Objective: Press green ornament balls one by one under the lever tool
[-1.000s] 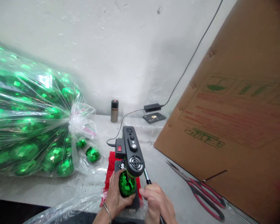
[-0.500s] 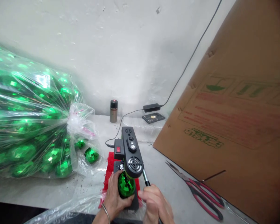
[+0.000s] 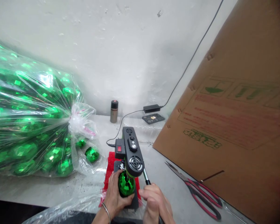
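left hand [image 3: 114, 193]: grip curled around green ball [image 3: 127, 186], under near end of black machine [image 3: 133, 151]. right hand [image 3: 156, 199]: wrapped round lever [image 3: 146, 176], right of ball. ball-machine contact hard to confirm.

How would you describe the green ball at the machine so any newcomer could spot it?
Find the black machine on the red cloth. At its rounded near end, the left hand holds a shiny, faceted ball. Unlike the green balls in or beside the clear bag, this one is held.
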`<state>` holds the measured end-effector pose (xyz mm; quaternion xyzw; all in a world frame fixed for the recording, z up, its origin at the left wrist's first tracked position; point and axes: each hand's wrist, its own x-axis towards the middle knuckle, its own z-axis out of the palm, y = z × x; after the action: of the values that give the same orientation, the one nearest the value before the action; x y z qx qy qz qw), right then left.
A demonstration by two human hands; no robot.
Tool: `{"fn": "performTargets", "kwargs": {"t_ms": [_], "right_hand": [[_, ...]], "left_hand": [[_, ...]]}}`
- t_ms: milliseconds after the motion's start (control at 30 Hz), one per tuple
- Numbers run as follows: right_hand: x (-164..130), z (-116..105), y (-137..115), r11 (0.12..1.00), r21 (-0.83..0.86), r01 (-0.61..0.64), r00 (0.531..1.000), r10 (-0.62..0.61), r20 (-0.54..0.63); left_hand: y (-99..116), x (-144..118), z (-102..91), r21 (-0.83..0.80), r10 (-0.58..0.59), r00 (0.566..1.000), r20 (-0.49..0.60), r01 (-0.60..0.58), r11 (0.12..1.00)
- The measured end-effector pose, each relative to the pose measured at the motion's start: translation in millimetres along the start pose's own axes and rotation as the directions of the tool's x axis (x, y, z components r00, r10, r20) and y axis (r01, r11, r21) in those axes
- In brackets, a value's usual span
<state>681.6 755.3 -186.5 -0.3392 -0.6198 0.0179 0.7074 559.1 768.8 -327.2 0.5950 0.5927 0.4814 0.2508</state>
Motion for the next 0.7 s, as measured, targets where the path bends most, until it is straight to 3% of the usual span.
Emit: {"fn": "performTargets", "kwargs": {"t_ms": [267,700], "right_hand": [[7,-6,12,0.988,0.045,0.15,0.986,-0.153,0.072],[7,-2,12,0.989,0.05,0.142,0.99,-0.143,0.018]], "left_hand": [[-2,1,4.6,0.045,0.031,0.999,-0.02,-0.03,0.999],[-8,0,11.6,0.139,0.142,0.987,-0.073,-0.13,0.982]]}}
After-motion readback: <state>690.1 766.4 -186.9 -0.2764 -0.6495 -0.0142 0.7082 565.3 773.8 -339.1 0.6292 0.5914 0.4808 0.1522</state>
